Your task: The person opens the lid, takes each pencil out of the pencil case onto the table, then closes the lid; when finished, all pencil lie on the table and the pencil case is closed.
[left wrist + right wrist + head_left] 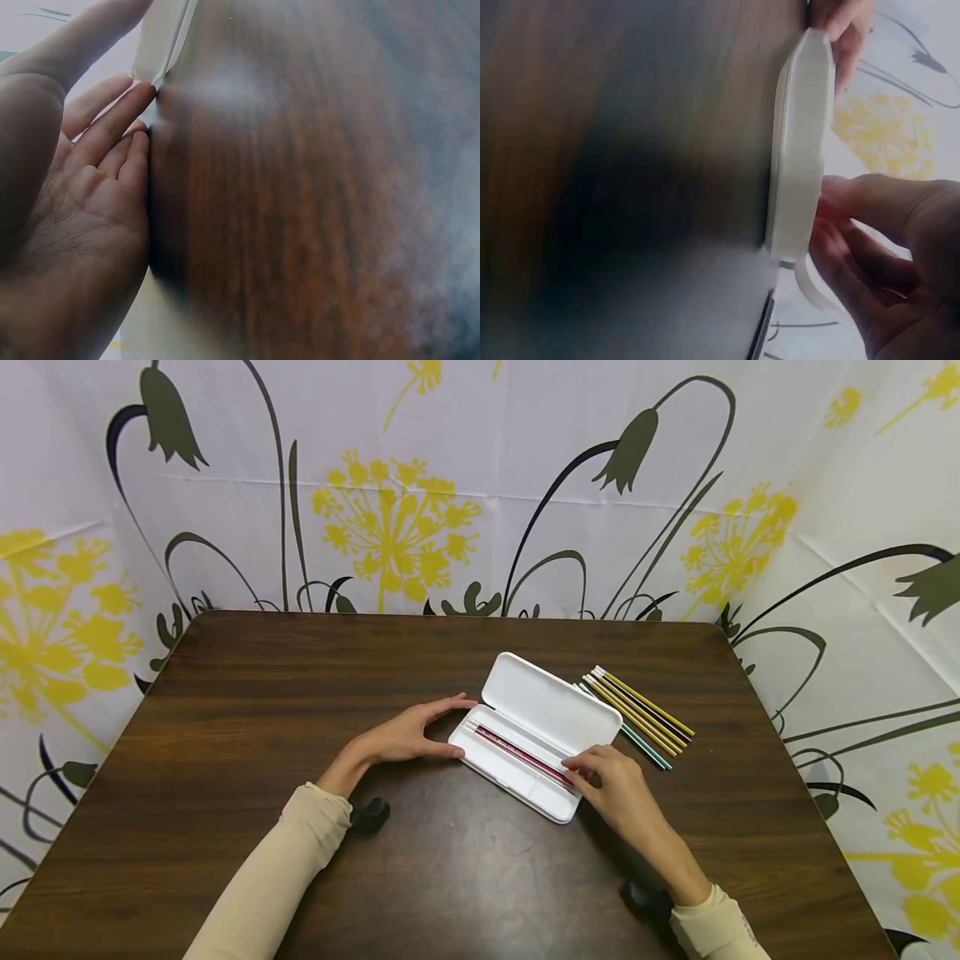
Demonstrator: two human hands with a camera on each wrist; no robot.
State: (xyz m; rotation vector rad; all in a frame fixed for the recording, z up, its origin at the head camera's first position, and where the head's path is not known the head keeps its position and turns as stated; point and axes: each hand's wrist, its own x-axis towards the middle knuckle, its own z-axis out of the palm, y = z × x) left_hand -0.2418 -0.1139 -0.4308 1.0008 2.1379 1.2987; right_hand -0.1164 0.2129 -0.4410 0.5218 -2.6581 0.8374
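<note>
An open white pencil case (pixel 525 789) lies slanted on the table, its lid (pixel 551 702) tipped back. Dark red pencils (pixel 517 752) lie lengthwise in its tray; their exact number is hard to tell. My right hand (pixel 618 789) is at the tray's right end, thumb and fingers pinching the pencils' near ends; its fingertips partly cover them. In the right wrist view, those fingers (pixel 840 225) reach over the case wall (pixel 802 150). My left hand (pixel 397 735) spans the case's left end, thumb at the front edge and extended fingers (pixel 112 127) by the back corner.
Several loose pencils (pixel 637 710), yellow, black and green, lie side by side just behind the case on the right. The dark wood table (pixel 300 677) reaches back to a flower-patterned cloth (pixel 420 427). Dark wrist straps (pixel 371 816) show below both forearms.
</note>
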